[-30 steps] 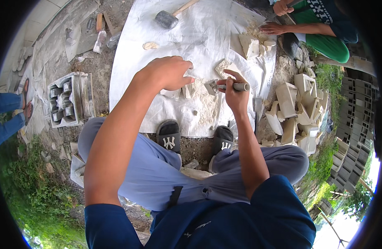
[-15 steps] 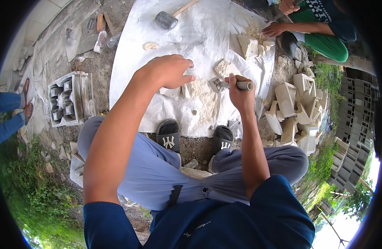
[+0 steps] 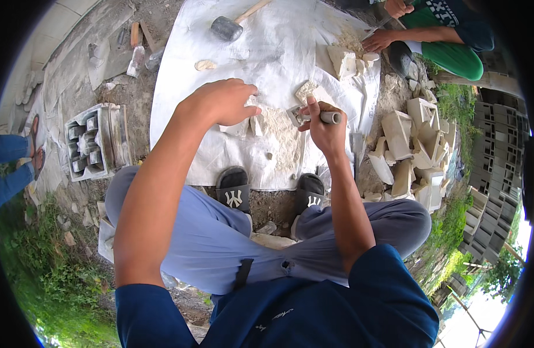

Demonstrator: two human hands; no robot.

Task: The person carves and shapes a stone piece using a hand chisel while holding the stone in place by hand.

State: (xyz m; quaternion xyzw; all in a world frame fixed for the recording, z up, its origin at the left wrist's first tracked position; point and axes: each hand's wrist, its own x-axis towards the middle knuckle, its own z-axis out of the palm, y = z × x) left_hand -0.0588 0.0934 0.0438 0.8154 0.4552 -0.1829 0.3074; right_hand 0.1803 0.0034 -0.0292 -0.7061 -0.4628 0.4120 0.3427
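Note:
My left hand (image 3: 223, 103) is curled over a pale stone piece (image 3: 237, 128), with thumb and fingers on its far side. Part of the piece is hidden under the palm. In my right hand (image 3: 326, 127) is a short tool with a grey, pipe-like handle (image 3: 331, 118) and a flat metal blade (image 3: 295, 116). The blade is just right of the held piece, above crumbled pale debris (image 3: 282, 139) on a white sheet (image 3: 186, 116). A rough pale chunk (image 3: 313, 93) lies just beyond the tool.
A mallet (image 3: 226, 29) lies on the sheet's far part. Broken pale blocks (image 3: 398, 136) are heaped at right. A metal mould (image 3: 91, 142) stands at left, near another person's feet (image 3: 38, 152). At far right, a co-worker's hands (image 3: 380, 40) work with a long tool.
The view has shifted slightly. My right hand has tipped the tool a little, its blade nearer the held piece. My left hand stays on the stone piece.

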